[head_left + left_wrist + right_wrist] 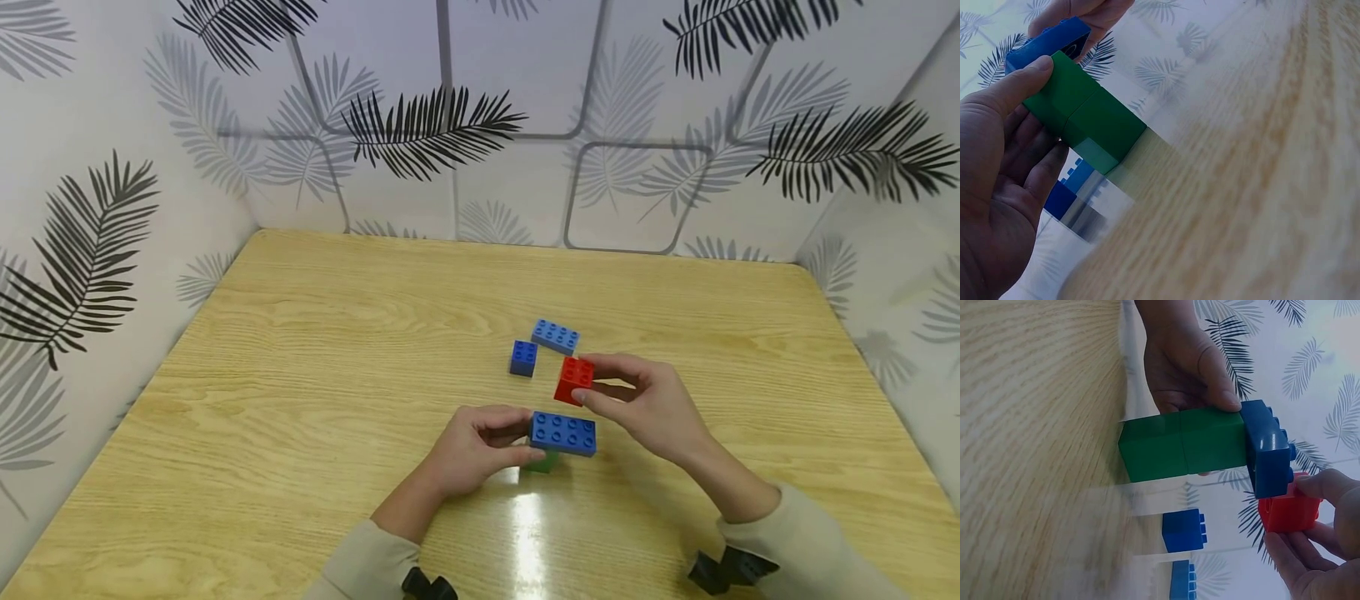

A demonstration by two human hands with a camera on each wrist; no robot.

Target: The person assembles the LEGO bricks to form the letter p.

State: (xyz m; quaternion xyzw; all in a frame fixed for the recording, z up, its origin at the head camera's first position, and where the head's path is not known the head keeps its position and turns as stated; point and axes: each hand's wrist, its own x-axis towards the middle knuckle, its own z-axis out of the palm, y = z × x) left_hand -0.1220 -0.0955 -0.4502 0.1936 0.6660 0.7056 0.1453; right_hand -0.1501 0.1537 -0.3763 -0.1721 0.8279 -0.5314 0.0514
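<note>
Beige sleeves (369, 567), bottom edge. Left grip (468, 454), lower centre, closed on two stacked green bricks (1210, 442), long blue brick (562, 435) on top. Right grip (660, 408), centre right, pinches red brick (573, 380), raised off surface (315, 367), just up-frame of long blue brick.

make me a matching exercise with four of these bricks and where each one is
1. red brick
2. green bricks
3. light blue brick
4. long dark blue brick

A. held by the left hand, one joined to the other
B. on top of the stack, studs up
C. between thumb and fingers of the right hand
D. flat on the table, apart from both hands

Pairs: 1-C, 2-A, 3-D, 4-B
</note>
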